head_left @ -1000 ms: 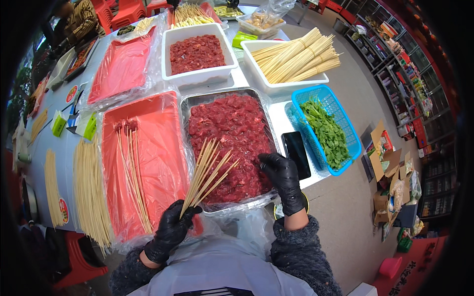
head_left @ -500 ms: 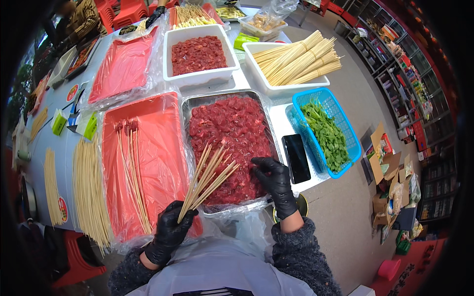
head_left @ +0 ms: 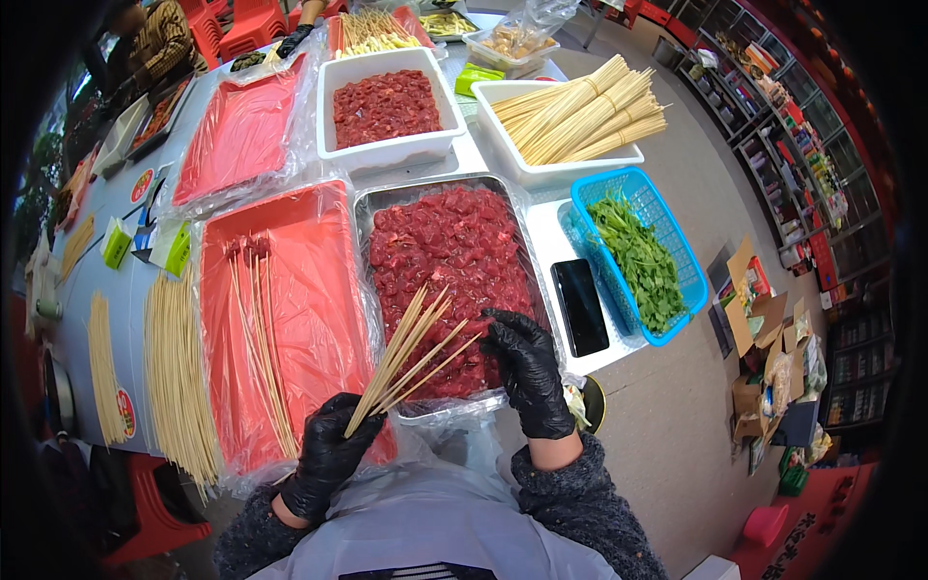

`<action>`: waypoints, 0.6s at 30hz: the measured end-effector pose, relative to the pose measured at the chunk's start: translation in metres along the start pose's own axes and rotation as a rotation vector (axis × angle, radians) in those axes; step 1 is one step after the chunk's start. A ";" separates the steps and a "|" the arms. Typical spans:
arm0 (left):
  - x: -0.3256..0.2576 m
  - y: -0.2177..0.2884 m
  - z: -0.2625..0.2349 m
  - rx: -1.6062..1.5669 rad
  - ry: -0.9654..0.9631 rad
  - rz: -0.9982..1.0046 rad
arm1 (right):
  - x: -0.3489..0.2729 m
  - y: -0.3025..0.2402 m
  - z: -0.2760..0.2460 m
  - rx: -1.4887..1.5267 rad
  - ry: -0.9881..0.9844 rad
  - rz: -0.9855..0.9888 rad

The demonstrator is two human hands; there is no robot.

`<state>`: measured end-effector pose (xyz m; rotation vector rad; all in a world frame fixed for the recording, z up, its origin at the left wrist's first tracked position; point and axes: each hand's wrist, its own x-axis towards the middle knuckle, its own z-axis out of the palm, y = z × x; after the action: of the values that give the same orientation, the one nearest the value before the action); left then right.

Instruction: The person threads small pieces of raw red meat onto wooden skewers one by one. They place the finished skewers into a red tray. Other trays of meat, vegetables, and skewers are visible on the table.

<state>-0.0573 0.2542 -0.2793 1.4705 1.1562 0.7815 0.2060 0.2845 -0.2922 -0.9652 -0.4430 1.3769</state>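
In the head view, the metal tray (head_left: 365, 222) of raw red meat (head_left: 449, 246) is the landmark. The black-gloved left hand (head_left: 333, 449) is just off its lower left corner, its grip clamped around a fan of bamboo skewers (head_left: 401, 362) whose upper ends lie over the meat. The black-gloved right hand (head_left: 527, 377) is at the tray's lower right, fingers curled beside one skewer's tip; whether its grip has closed on that tip, I cannot tell. Left of the tray, a red-lined tray (head_left: 319, 309) holds a few meat-tipped sticks (head_left: 249, 247). Right of it on the tabletop (head_left: 128, 338) are a black phone (head_left: 580, 307) and, farther out, a blue basket (head_left: 684, 246) of leafy greens (head_left: 638, 261). Beyond it stands a white tub (head_left: 387, 150) of meat.
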 end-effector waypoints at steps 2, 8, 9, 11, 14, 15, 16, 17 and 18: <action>0.000 -0.001 -0.001 0.009 -0.005 0.007 | -0.001 0.000 0.003 0.034 -0.001 -0.027; 0.001 0.004 0.002 -0.020 0.047 -0.095 | -0.005 -0.002 0.006 -0.078 -0.015 -0.095; 0.001 0.004 0.002 -0.008 0.047 -0.089 | -0.005 -0.003 0.007 -0.108 -0.023 -0.104; 0.001 0.005 0.002 0.016 0.048 -0.079 | -0.006 -0.005 0.007 -0.168 -0.040 -0.122; 0.001 0.007 0.003 0.038 0.061 -0.079 | -0.007 -0.006 0.009 -0.272 -0.030 -0.143; 0.001 0.007 0.003 0.049 0.070 -0.076 | -0.007 -0.006 0.008 -0.252 -0.026 -0.136; 0.001 0.006 0.004 0.060 0.079 -0.074 | -0.007 -0.005 0.008 -0.232 -0.022 -0.128; 0.001 0.005 0.004 0.071 0.088 -0.071 | -0.008 -0.003 0.008 -0.212 -0.018 -0.121; 0.001 0.004 0.005 0.081 0.095 -0.036 | -0.008 -0.003 0.009 -0.181 -0.014 -0.117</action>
<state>-0.0512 0.2539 -0.2766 1.4880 1.2954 0.7947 0.1996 0.2798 -0.2832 -1.0605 -0.6339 1.2544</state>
